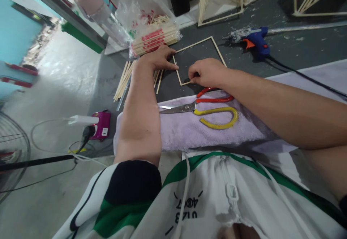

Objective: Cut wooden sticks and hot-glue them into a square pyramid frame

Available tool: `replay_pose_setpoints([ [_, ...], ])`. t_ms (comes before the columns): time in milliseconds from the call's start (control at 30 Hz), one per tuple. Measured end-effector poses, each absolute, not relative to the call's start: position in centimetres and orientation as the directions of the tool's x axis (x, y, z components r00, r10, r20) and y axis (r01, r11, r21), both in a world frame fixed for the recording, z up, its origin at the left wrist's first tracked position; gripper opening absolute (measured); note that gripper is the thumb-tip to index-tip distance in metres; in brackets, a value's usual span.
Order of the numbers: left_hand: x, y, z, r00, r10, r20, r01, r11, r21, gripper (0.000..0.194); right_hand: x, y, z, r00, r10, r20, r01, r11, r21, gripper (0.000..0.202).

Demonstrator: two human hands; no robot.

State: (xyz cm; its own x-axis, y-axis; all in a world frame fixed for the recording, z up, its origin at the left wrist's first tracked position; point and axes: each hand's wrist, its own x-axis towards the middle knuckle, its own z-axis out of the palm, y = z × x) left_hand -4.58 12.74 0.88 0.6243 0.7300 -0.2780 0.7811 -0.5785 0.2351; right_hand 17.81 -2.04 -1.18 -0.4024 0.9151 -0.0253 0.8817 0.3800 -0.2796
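Observation:
A four-sided frame of thin wooden sticks (192, 45) lies flat on the dark tabletop. My left hand (162, 56) is at its left side, thumb and forefinger apart, their tips touching that side stick. With curled fingers, my right hand (207, 71) pinches the near stick of the frame; the far end of that stick is hidden behind the hand. Just below lie scissors (187, 107) with one red and one yellow handle, on a lilac towel (179, 134). Loose sticks (124, 78) rest on either side of my left forearm.
A blue glue gun (258, 44) with an orange trigger lies at the right, its cable crossing the towel. Behind are a plastic bag of sticks (155, 40), a pink-capped bottle (92, 6) and stick structures (221, 17). A magenta power adapter (103, 125) sits by the left table edge.

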Motion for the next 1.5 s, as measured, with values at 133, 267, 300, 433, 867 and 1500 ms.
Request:
replay_pose_setpoints([
  [133, -4.59, 12.68, 0.87, 0.585, 0.764, -0.271, 0.811, -0.545, 0.213, 0.094, 17.85, -2.07, -1.06, -0.403, 0.914, -0.037, 0.885, 0.380, -0.270, 0.028],
  [267, -4.60, 12.65, 0.82, 0.582, 0.769, -0.264, 0.813, -0.546, 0.202, 0.091, 17.82, -2.18, -0.90, -0.403, 0.914, -0.040, 0.885, 0.378, -0.272, 0.028],
  [300, -4.60, 12.66, 0.81, 0.586, 0.767, -0.263, 0.811, -0.550, 0.201, 0.090, 17.82, -2.20, -0.87, -0.403, 0.914, -0.040, 0.885, 0.378, -0.272, 0.028],
  [433, -4.54, 12.67, 0.83, 0.596, 0.759, -0.262, 0.803, -0.558, 0.210, 0.088, 17.82, -2.15, -0.97, -0.401, 0.915, -0.043, 0.885, 0.375, -0.275, 0.028],
  [867, -4.73, 12.94, 0.59, 0.608, 0.753, -0.251, 0.794, -0.566, 0.222, 0.089, 17.84, -2.04, -1.17, -0.405, 0.914, -0.035, 0.881, 0.379, -0.283, 0.027],
  [1500, -4.69, 12.94, 0.52, 0.605, 0.754, -0.255, 0.796, -0.568, 0.207, 0.090, 17.94, -2.05, -1.25, -0.404, 0.914, -0.032, 0.873, 0.375, -0.312, 0.028],
])
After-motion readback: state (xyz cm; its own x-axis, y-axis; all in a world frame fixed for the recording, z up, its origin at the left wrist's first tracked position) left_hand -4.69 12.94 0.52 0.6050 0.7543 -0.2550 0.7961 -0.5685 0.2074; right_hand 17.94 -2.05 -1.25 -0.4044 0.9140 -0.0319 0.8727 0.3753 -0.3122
